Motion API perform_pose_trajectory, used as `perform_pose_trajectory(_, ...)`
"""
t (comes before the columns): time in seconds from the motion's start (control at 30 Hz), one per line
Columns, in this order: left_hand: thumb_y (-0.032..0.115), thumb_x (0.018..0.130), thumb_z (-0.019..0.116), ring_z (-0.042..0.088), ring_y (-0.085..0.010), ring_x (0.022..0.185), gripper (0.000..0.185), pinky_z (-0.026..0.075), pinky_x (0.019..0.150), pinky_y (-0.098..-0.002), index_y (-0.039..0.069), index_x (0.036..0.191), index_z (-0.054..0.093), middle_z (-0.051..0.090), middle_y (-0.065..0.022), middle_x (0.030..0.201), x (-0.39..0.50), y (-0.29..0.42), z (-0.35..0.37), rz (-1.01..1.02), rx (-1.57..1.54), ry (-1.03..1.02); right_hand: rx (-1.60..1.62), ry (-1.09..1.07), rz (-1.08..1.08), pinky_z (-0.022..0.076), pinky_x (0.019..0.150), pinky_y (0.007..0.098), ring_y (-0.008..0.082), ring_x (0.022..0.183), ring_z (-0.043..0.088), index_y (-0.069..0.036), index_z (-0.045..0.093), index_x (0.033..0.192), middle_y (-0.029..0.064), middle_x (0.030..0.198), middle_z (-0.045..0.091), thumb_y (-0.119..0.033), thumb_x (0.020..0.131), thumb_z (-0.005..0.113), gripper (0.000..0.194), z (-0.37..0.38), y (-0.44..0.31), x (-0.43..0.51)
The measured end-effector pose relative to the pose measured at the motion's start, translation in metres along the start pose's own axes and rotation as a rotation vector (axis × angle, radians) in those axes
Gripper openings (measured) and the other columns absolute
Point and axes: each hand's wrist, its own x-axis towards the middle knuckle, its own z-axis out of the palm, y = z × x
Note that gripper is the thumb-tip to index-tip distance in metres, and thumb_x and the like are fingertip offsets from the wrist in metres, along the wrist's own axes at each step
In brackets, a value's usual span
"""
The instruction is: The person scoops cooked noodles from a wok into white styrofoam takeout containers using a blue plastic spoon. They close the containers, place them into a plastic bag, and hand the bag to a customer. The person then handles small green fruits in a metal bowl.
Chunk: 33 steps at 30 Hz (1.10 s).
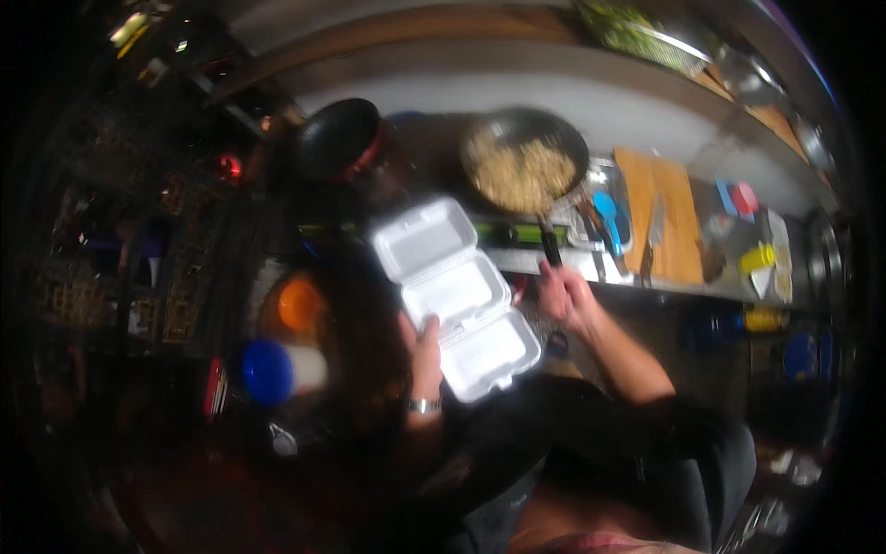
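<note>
White foam takeout packaging (pixel 453 287) lies across the middle, opened out in three shallow panels. My left hand (pixel 426 350), with a metal-banded watch at the wrist, grips its left edge, thumb on top. Whether it is one box or two nested ones I cannot tell. My right hand (pixel 564 294) is closed around the black handle (pixel 549 241) of a frying pan. That pan (pixel 564 128) sits beyond the box on the stove and contains pale, noodle-like food (pixel 522 176). Motion blur softens the food and both hands.
A second dark pan (pixel 339 138) is at the back left. Right of the stove are a metal tray (pixel 578 235) with a blue spoon (pixel 606 208), and a wooden cutting board (pixel 678 208) bearing a knife (pixel 654 228). Orange (pixel 299 305) and blue-topped (pixel 266 372) containers stand left. A shelf (pixel 415 26) overhangs the back.
</note>
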Motion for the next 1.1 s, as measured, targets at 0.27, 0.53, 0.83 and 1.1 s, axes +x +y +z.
perform_pose_trajectory(0.27,0.012,0.094,0.066,0.041,-0.0256,0.137,0.078,0.034,0.114,-0.0391,0.001,0.156,0.02,0.038,-0.0178,0.153,0.056,0.005,0.001,-0.024,-0.172,-0.217,-0.171,-0.25,-0.018,0.0269,0.032,0.0256,0.0084,0.038,0.031,-0.009,0.059,0.106,-0.0013,0.059,0.042,-0.006,0.084,0.053,0.023,0.048,0.044,-0.056)
perform_pose_trajectory(0.53,0.008,0.092,0.066,0.048,-0.0273,0.131,0.074,0.042,0.109,-0.0408,0.004,0.154,0.026,0.046,-0.0172,0.145,0.113,0.033,0.016,0.037,-0.31,-0.382,-0.649,0.144,-0.311,0.0345,0.03,0.028,0.0091,0.034,0.035,-0.007,0.046,0.099,0.0004,0.061,0.043,-0.006,0.078,0.059,0.025,0.09,0.081,-0.105)
perform_pose_trajectory(0.83,0.013,0.091,0.069,0.053,-0.0271,0.125,0.071,0.045,0.105,-0.0386,0.002,0.149,0.032,0.049,-0.0172,0.142,0.138,0.07,0.023,0.061,-0.344,-0.454,-0.865,0.323,-0.418,0.0351,0.03,0.03,0.0144,0.034,0.041,-0.002,0.049,0.093,0.0057,0.061,0.047,-0.001,0.072,0.058,0.024,0.128,0.123,-0.12)
perform_pose_trajectory(1.1,0.021,0.095,0.066,0.063,-0.0252,0.11,0.047,0.051,0.096,-0.0383,0.002,0.136,0.052,0.063,-0.0134,0.124,0.168,0.058,0.007,-0.028,-0.449,-0.514,-0.987,0.345,-0.443,0.0366,0.031,0.03,0.0153,0.036,0.045,-0.001,0.05,0.09,0.0065,0.061,0.049,0.0,0.07,0.057,0.021,0.139,0.148,-0.112)
